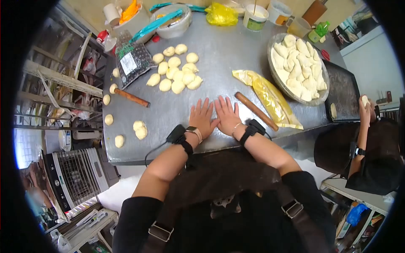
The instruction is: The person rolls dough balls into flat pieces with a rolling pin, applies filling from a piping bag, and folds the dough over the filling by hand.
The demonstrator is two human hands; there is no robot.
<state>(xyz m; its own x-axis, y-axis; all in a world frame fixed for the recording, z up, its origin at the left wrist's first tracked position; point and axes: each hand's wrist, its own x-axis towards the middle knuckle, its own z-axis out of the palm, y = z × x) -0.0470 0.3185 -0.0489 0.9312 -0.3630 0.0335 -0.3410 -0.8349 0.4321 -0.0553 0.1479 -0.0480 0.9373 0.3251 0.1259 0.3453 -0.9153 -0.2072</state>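
My left hand (pixel 202 118) and my right hand (pixel 228 117) lie flat, side by side, on the metal table (pixel 168 122) near its front edge. Fingers point away from me, and neither hand shows anything in its grasp; what is under the palms is hidden. Just right of my right hand rests a wooden rolling pin (pixel 256 111), with a yellow plastic wrapper (pixel 270 99) beyond it. Ahead and to the left sits a cluster of dough balls (pixel 177 76). A second rolling pin (pixel 132 98) lies farther left, and a dough piece (pixel 140 130) sits left of my left wrist.
A large metal bowl (pixel 274 79) of dough pieces stands at the right, beside a dark baking tray (pixel 344 88). A co-worker's hand (pixel 365 110) holds dough over there. A dark printed bag (pixel 134 63), a white tub (pixel 255 17) and a yellow bag (pixel 222 15) are at the back.
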